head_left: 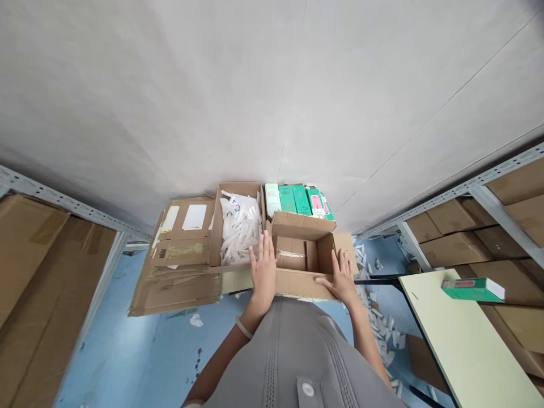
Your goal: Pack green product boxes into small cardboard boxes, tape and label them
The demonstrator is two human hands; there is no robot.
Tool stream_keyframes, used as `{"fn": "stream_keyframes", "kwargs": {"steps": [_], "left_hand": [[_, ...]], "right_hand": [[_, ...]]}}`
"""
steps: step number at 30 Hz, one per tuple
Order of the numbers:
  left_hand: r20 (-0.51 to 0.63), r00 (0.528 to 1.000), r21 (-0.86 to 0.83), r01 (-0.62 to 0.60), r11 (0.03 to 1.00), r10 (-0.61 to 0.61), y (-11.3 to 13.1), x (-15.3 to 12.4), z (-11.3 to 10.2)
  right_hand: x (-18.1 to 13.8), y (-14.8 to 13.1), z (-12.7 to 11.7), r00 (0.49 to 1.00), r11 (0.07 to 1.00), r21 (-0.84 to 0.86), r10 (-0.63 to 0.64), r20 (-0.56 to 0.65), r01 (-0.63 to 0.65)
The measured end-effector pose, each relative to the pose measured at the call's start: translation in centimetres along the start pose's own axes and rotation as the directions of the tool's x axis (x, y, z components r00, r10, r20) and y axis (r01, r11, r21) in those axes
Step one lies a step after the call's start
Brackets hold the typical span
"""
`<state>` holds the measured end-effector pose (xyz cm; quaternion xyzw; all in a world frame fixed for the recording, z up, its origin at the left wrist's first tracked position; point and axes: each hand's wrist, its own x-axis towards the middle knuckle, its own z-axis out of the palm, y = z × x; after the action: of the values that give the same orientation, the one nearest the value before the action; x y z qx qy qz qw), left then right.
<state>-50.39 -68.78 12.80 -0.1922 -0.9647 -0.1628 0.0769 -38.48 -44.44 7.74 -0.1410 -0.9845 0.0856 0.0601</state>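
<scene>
The open carton (300,277) lies between the left grip (263,273) and right grip (342,279). Both are unclenched, fingers extended at its sides

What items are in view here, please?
carton: one, brown, centre
strip box: one, brown, left of carton
strips: many, white, inside it
front table: one, pale, under strip box
small boxes: about five, green shades, behind carton
cardboard pile: one, brown, left of strip box
side table: one, pale, right
lone box: one, green, side table
racks: two, whitish, both sides
rack cartons: several, brown, racks
floor: one, blue, below
scraps: many, white, floor
wall: one, grey, ahead
wristband: one, pale, left wrist
garment: one, grey, torso
left hand: one, bare, carton's left side
right hand: one, bare, carton's right side
</scene>
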Motion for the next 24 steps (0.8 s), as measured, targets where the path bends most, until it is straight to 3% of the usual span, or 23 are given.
{"fn": "stream_keyframes", "kwargs": {"steps": [4,9,16,21,24], "left_hand": [[0.024,0.991,0.058,0.129,0.99,-0.131,-1.3,0.0,1.6],[0.142,0.988,0.035,-0.061,0.998,0.055,-2.2,-1.1,4.4],[0.151,0.988,0.041,-0.026,0.999,0.02,-1.8,-1.8,7.4],[0.177,0.983,-0.066,-0.046,0.997,0.057,-5.0,-0.3,6.8],[0.175,0.981,-0.091,0.105,0.99,-0.088,-9.0,2.9,5.2]], "right_hand": [[-0.5,0.8,1.1,0.999,1.0,0.027,-0.014,0.045,0.013],[0.3,0.6,1.5,0.999,0.996,0.075,-0.044,-0.004,0.044],[0.3,0.6,1.9,0.998,0.996,0.081,-0.026,-0.06,0.031],[0.3,0.7,2.0,0.999,0.994,0.104,-0.01,-0.042,0.014],[0.3,0.7,2.0,0.999,0.994,0.113,-0.01,-0.046,0.015]]}}
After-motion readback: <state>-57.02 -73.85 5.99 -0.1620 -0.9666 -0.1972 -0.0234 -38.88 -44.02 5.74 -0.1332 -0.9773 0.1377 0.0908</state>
